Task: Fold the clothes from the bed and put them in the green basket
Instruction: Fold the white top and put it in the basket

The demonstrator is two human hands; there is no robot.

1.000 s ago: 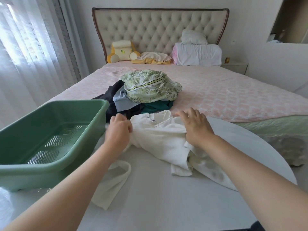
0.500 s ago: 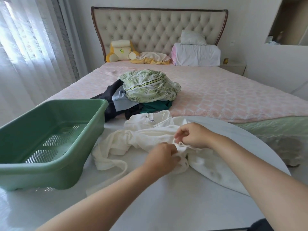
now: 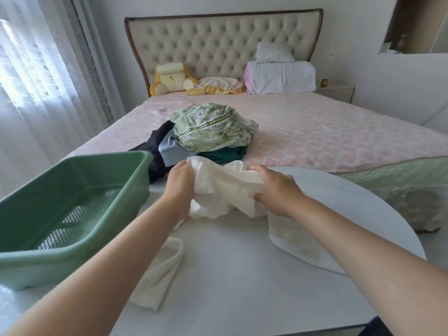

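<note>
In the middle of the frame, two hands hold up a white cloth [image 3: 224, 184] over a white tabletop [image 3: 230, 282]. The left hand [image 3: 180, 183] grips the cloth's upper left edge, with its fingers [image 3: 186, 166] curled round the fabric. The right hand [image 3: 275, 189] grips the bunched right side, and its fingers too are curled tight on the cloth. Between the hands the cloth is crumpled and lifted a little. Its lower parts lie on the tabletop. One long strip trails down to the lower middle of the frame, and a wide flap lies flat under the right arm.

The green basket [image 3: 72, 261] sits on the tabletop at the left of the frame, just beside the left arm. You can see the little holes in its bottom.

Just above the hands is the bed [image 3: 339, 132] with a pink cover. A pile of clothes [image 3: 169, 151] lies near its front edge — a leafy green and white piece [image 3: 213, 129] on top, with black, grey-blue and dark green ones under it. At the top of the frame is a padded headboard [image 3: 218, 44] with pillows [image 3: 278, 73] in front of it — and a white curtain [image 3: 36, 81] hangs at the upper left.
</note>
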